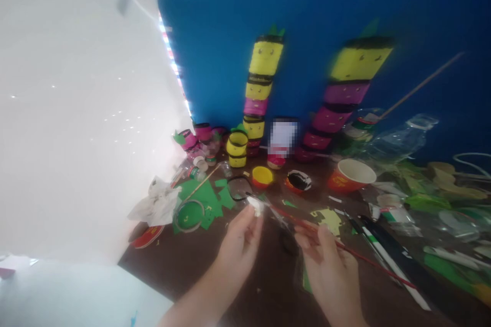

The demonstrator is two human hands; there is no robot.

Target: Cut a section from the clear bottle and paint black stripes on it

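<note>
Between the fingertips of my left hand (243,237) is a small crumpled white tissue (255,206). My right hand (330,263) grips a thin paintbrush (376,261) by its red handle, and the brush's dark tip reaches the tissue; whether they touch I cannot tell. Just beyond my hands stand a small cup of yellow paint (263,177) and a small cup of black paint (299,181). A clear round plastic piece (238,188) lies by the tissue, and some pale yellow scraps (328,220) lie near my right hand.
Two tall yellow and pink stacks (264,59) (345,92) stand against the blue wall. A phone (283,138) is propped between them. A paper cup (352,174), clear bottles (401,138) and scissors (391,245) crowd the right. Green sheets (203,199) and crumpled paper (157,203) lie left.
</note>
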